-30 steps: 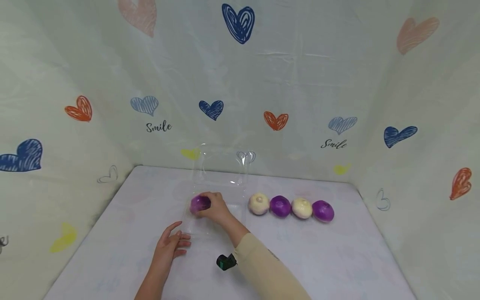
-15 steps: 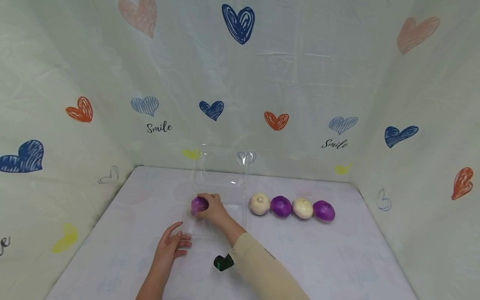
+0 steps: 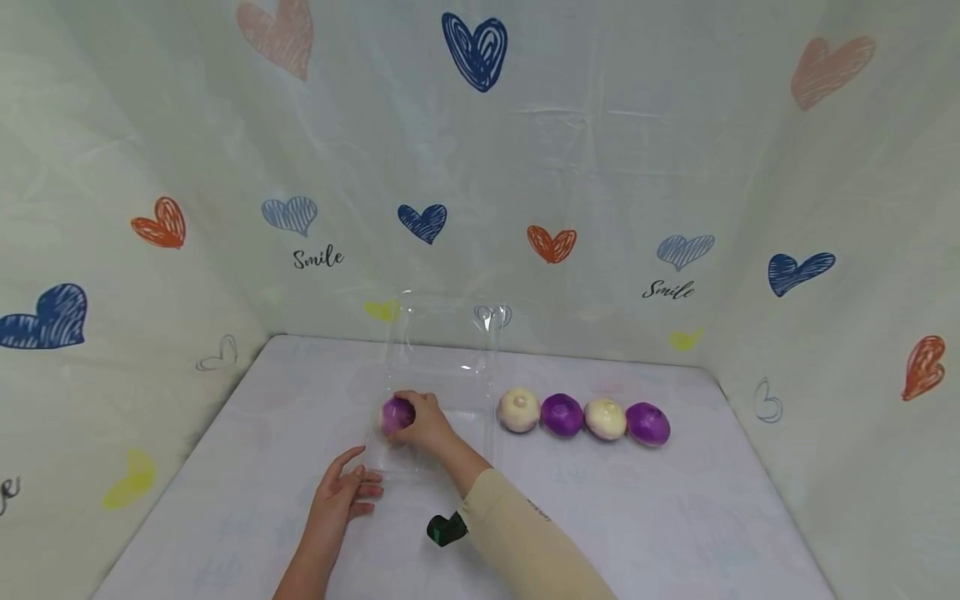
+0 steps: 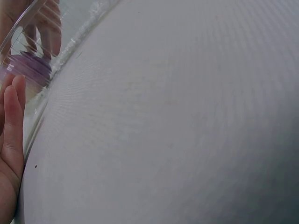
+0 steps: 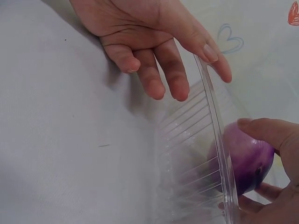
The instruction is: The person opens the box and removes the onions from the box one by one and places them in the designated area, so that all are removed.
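Observation:
A purple onion (image 3: 396, 415) sits in the left part of a clear plastic box (image 3: 468, 427), whose lid (image 3: 442, 371) stands raised at the back. My right hand (image 3: 431, 427) grips this onion between thumb and fingers; the right wrist view shows the onion (image 5: 247, 156) partly behind the ribbed box wall. At the front left corner of the box is my left hand (image 3: 341, 493), its fingers loosely spread and holding nothing. In the right wrist view, the fingers of this left hand (image 5: 149, 42) lie close to the box rim; whether they touch it I cannot tell.
Right of the box, several onions stand in a row: a whitish onion (image 3: 519, 410), a purple onion (image 3: 562, 415), another whitish onion (image 3: 605, 419) and another purple onion (image 3: 648, 424). A black device (image 3: 446, 529) is at my right sleeve. Behind the table hangs a heart-printed curtain (image 3: 600, 167).
My right hand has shifted slightly left and toward me with the onion, and more of the onion's pale side shows. The left hand and the row of onions have stayed in place.

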`<state>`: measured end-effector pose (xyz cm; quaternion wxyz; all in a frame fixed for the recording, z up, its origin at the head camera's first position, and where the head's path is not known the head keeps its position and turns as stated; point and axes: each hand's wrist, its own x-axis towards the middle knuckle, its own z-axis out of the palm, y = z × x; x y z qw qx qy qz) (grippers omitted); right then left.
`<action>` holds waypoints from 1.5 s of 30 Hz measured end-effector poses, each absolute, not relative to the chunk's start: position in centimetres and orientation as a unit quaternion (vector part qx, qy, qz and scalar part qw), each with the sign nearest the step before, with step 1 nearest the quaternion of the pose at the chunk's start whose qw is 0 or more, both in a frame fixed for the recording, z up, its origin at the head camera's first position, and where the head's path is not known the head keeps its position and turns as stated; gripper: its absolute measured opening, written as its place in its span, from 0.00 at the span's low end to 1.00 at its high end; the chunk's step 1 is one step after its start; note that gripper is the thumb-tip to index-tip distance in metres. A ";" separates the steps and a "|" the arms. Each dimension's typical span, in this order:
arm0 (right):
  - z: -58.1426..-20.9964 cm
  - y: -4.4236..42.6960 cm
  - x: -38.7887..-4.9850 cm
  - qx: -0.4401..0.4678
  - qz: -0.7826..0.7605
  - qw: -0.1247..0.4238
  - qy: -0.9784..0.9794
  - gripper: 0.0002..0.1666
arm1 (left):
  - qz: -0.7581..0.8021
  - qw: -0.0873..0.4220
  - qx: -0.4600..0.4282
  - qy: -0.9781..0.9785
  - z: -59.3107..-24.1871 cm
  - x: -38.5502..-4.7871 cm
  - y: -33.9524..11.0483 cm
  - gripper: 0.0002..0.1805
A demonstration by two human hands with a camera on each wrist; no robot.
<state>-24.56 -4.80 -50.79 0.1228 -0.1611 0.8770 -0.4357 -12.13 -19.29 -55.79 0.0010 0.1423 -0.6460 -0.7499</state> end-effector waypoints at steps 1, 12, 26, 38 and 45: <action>-50.8 -4.8 -24.5 -0.160 -0.435 0.124 0.877 0.43 | -0.750 0.001 0.141 -0.646 -55.8 -12.1 -19.3 0.23; -51.0 -5.1 -24.3 -0.147 -0.430 0.108 0.884 0.44 | -0.747 0.003 0.139 -0.650 -56.0 -12.1 -19.3 0.23; -51.3 -4.9 -24.3 -0.160 -0.433 0.132 0.877 0.40 | -0.750 0.006 0.128 -0.649 -56.0 -12.1 -19.2 0.24; -49.9 -3.7 -23.2 -0.195 -0.471 0.147 0.847 0.39 | -0.741 -0.009 0.142 -0.656 -55.8 -12.0 -19.5 0.25; -50.0 -2.7 -22.7 -0.195 -0.494 0.144 0.835 0.39 | -0.740 -0.002 0.137 -0.658 -55.9 -12.2 -19.4 0.25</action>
